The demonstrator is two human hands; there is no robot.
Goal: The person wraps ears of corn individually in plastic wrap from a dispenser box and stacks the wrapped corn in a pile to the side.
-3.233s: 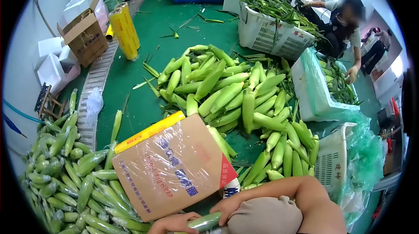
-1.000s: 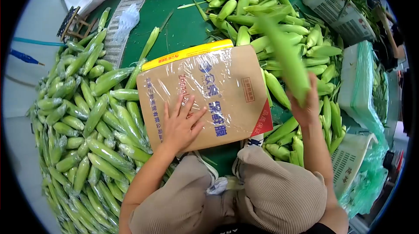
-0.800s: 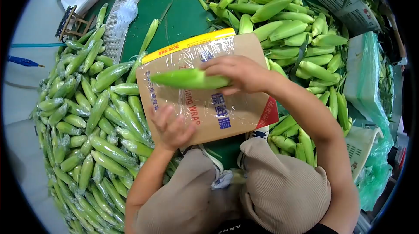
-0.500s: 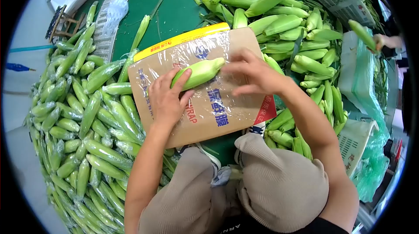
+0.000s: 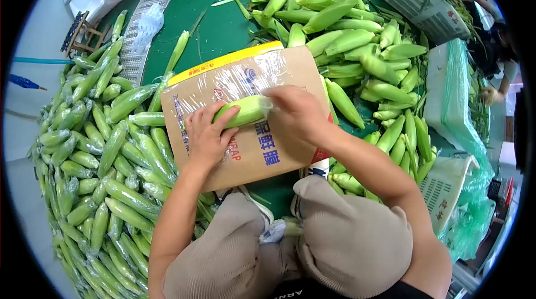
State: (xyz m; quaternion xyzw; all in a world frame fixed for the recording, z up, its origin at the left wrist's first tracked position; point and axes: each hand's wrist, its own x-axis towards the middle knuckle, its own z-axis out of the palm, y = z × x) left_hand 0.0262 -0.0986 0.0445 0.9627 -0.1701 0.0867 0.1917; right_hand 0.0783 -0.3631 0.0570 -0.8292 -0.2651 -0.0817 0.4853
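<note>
A green corn ear (image 5: 245,111) lies across the film-covered cardboard box (image 5: 223,162). My left hand (image 5: 209,131) is wrapped over its left end, thumb on top. At its right end my right hand (image 5: 296,110) has curled fingers, blurred by motion, with clear film between them and the tip. Left of the box lies a heap of film-wrapped corn (image 5: 111,148). Unwrapped corn ears (image 5: 346,42) are piled beyond the box and to its right. A yellow strip (image 5: 226,63) runs along the box's far edge.
At the right stand a white foam box (image 5: 446,95) with a green plastic liner, a white crate (image 5: 421,3) of leaves and another crate (image 5: 444,187). A co-worker (image 5: 497,48) is at the far right. A small wooden stool (image 5: 84,34) is at the upper left.
The corn has come from the pile onto the box, under my left hand. My right hand has let go of its body and moved to its tip. A corn ear has left the co-worker's hand.
</note>
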